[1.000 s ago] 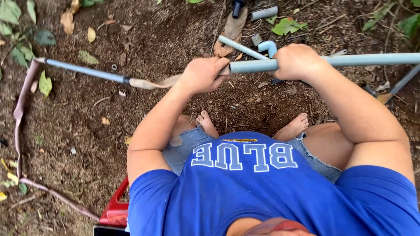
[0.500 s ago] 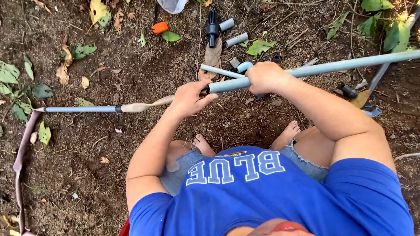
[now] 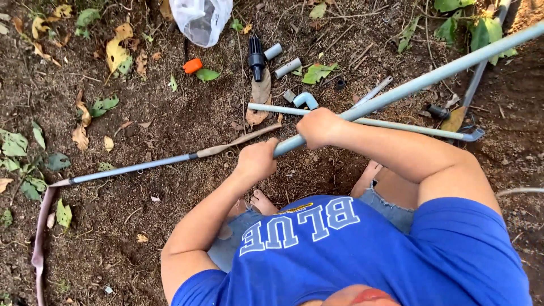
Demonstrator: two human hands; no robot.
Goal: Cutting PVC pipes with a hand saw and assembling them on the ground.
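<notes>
Both fists were clenched on the long grey pipe (image 3: 396,93): the left hand (image 3: 258,161) grasped its lower end near the centre of the frame, and the right hand (image 3: 318,126) was wrapped around it just above, up and to the right. Compared with half a second earlier, the pipe had swung steeper. It had run almost level across the top of the frame; now its far end climbed to the upper right corner, and the hands sat closer together. The thin pipe on the ground (image 3: 133,167), with its mud-caked end (image 3: 238,141), stayed put, running from the left edge toward the left fist. That muddy tip reached right up to the left hand; I couldn't tell whether the two pipes actually met there. To my eye the tilt looked like an effort to line the held pipe up with the buried one. More of the upper ground had come into view: a short grey fitting (image 3: 306,100), a black piece (image 3: 256,56), an orange cap (image 3: 192,66) and a clear plastic bag (image 3: 201,20).
</notes>
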